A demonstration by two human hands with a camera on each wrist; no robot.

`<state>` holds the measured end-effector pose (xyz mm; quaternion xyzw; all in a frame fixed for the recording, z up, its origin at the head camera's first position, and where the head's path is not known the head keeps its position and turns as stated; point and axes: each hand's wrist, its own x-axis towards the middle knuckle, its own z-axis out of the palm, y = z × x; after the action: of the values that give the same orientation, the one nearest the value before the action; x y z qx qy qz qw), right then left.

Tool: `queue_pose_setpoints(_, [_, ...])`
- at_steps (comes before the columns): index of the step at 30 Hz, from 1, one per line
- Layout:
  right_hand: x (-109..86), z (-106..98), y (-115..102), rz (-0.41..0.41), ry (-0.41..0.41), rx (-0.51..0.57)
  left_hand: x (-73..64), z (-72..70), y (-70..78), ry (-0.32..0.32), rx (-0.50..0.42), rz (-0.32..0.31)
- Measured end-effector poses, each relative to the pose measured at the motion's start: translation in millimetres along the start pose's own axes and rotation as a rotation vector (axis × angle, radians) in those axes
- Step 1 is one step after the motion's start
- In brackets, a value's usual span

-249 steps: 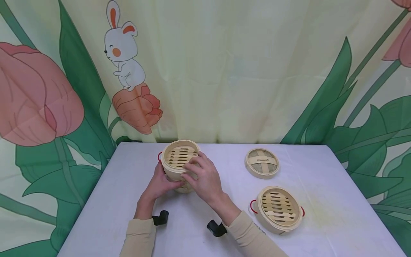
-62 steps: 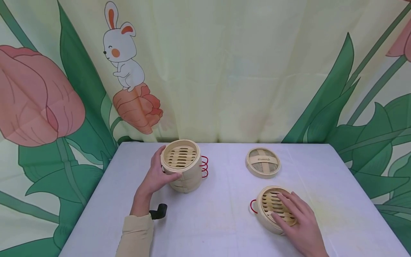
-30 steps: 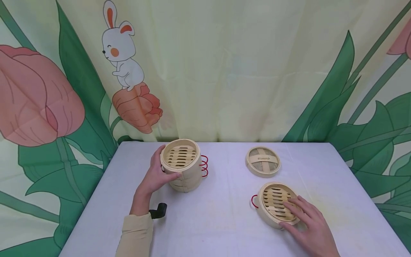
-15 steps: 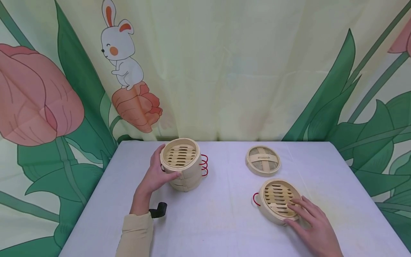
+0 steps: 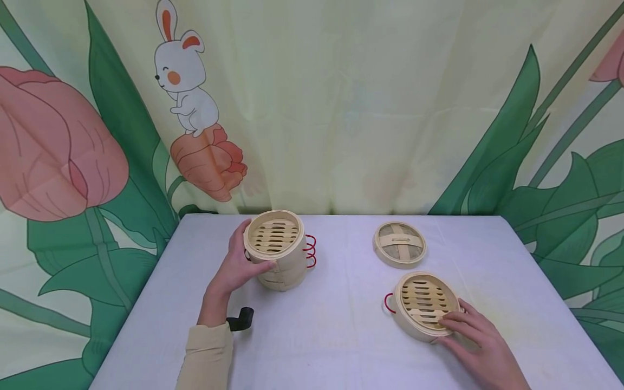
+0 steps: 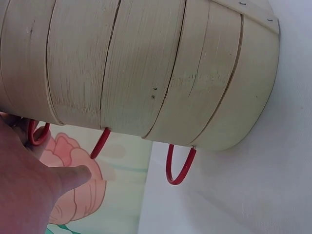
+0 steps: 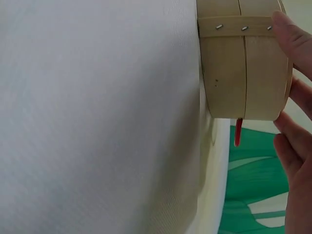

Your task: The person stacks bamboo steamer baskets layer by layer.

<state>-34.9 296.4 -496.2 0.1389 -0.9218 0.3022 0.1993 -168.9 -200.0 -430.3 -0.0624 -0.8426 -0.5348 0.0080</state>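
My left hand (image 5: 240,265) holds a stack of bamboo steamer baskets (image 5: 287,268) at the left of the table, its thumb across the front and its fingers round the left side. The top basket's slatted floor faces up, and red handles line up down the stack's right side. In the left wrist view, the red handles (image 6: 178,168) hang from the other side, beside the thumb. At the right, my right hand (image 5: 480,344) grips the near right edge of a single bamboo steamer basket (image 5: 414,325). The right wrist view shows the thumb on its wall (image 7: 224,73) and fingers at the rim.
A round woven bamboo lid (image 5: 400,246) lies behind the single basket, near the table's back edge. A white cloth (image 5: 341,336) covers the table. A curtain (image 5: 331,108) printed with a rabbit and tulips hangs right behind it.
Both hands were at the stack earlier; since then the right hand has moved to the single basket and shifted it slightly away. The left hand has stayed on the stack, whose handles now face right.
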Motion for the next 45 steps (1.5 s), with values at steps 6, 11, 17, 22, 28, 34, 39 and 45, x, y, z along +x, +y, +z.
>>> queue_pose_setpoints(6, [1.1,2.8,0.8,0.035,-0.006,0.013,-0.3,-0.2,1.1,0.002,-0.008,-0.002])
queue_pose_setpoints(11, [2.8,5.9,-3.6,0.113,-0.017,0.032,-0.7,0.0,2.8,-0.002,-0.017,0.003])
queue_pose_setpoints(17, [4.6,7.5,-6.6,0.090,0.025,0.049,-0.1,0.2,2.5,0.000,-0.017,0.003])
queue_pose_setpoints(22, [5.8,7.3,-8.9,0.083,0.048,0.048,-0.4,1.0,2.5,0.006,-0.017,0.002])
queue_pose_setpoints(28, [9.4,8.1,-12.4,0.039,0.107,0.036,0.7,1.6,0.4,0.014,-0.017,0.010])
queue_pose_setpoints(34, [15.6,5.0,-16.5,-0.100,0.200,0.021,1.0,1.8,-0.8,0.009,-0.008,0.001])
queue_pose_setpoints(39, [24.8,2.9,-24.7,-0.170,0.269,0.036,0.2,0.8,0.8,0.019,0.001,-0.002])
queue_pose_setpoints(45, [34.8,5.0,-38.8,-0.180,0.301,0.080,0.4,2.2,0.1,0.020,0.008,0.002])
